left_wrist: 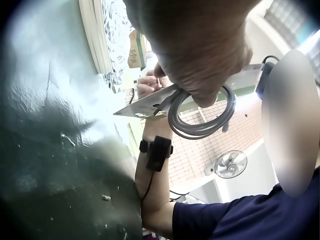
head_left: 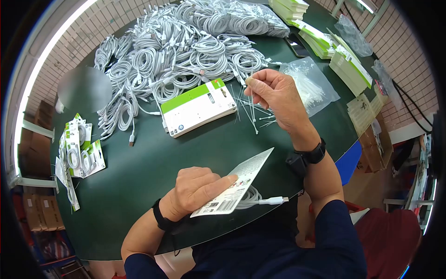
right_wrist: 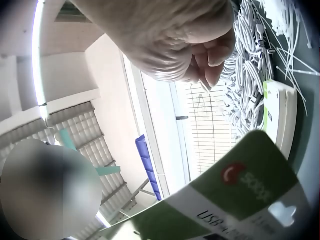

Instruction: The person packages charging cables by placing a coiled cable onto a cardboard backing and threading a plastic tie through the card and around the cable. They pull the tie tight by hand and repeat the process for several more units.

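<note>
My left hand (head_left: 197, 188) pinches white card (head_left: 239, 186), likely steadying coiled grey cable (head_left: 251, 197). Past the card, my right hand (head_left: 281, 96) pinches thin white tie (right_wrist: 205, 86).

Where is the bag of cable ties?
In the head view, the bag of cable ties lies right of centre, between the right hand and the packaging cards.
</note>
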Demonstrator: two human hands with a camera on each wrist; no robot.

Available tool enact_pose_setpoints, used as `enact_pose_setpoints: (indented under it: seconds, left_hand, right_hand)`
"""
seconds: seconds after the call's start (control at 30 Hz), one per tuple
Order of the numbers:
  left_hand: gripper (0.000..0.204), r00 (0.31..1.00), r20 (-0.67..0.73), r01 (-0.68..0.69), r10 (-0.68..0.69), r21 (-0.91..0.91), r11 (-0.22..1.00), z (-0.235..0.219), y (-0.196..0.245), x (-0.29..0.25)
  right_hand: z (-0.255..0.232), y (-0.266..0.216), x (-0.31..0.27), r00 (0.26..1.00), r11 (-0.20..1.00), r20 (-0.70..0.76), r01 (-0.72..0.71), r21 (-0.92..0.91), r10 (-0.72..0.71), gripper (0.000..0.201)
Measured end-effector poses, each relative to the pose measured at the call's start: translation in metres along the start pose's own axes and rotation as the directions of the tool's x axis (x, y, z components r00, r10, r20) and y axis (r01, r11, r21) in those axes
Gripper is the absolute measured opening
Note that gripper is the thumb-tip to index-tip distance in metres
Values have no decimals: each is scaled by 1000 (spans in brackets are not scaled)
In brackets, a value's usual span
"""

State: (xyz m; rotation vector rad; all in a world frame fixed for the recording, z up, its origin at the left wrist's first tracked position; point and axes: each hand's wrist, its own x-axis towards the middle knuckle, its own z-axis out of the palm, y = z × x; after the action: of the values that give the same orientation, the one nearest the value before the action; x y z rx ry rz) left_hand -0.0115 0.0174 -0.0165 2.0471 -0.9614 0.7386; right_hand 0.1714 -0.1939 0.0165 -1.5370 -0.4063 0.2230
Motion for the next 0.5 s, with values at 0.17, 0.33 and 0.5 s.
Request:
enact_pose_setpoints:
  seconds: [0.17,0.33,0.5]
  left_hand:
    - [47,997,46,-63,61,49,997,1,2,-2]
    - [48,995,77,-68,62,70,995,0,4,0]
    - [47,990,102,-109,99,99,989,-3,5,1]
  right_hand:
    - [19,-7,-16,983,987,156,-113,116,94,18]
    - [23,-5,-21,972,988,215,-116,105,91,22]
    - [19,-9,-21,932,986,338,-156,61,126,23]
